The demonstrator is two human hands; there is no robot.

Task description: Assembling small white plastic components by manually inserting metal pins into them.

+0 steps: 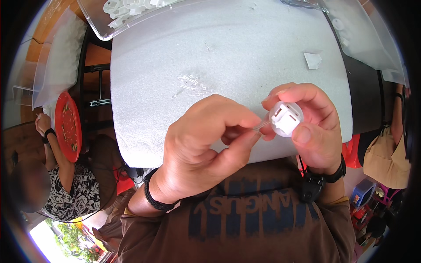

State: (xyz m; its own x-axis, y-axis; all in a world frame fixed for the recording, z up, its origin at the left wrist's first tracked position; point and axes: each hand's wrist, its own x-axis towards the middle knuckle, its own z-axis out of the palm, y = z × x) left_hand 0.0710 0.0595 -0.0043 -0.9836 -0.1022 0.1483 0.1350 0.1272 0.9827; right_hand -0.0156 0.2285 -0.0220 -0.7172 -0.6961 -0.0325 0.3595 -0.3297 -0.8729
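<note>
My right hand point(313, 127) grips a small round white plastic part point(286, 118) with a square raised centre, held between thumb and fingers above the near edge of the white foam mat point(228, 48). My left hand point(206, 144) pinches a thin clear plastic pin point(262, 126) between thumb and forefinger, its tip touching the left side of the round part. A small heap of similar clear pins point(193, 84) lies on the mat beyond my hands.
A clear tray point(105, 30) with several white parts stands at the far left of the mat; a clear bag point(364, 35) with white parts lies far right. A white scrap point(312, 60) rests on the mat. Another person point(57, 175) sits left by a red plate point(69, 126).
</note>
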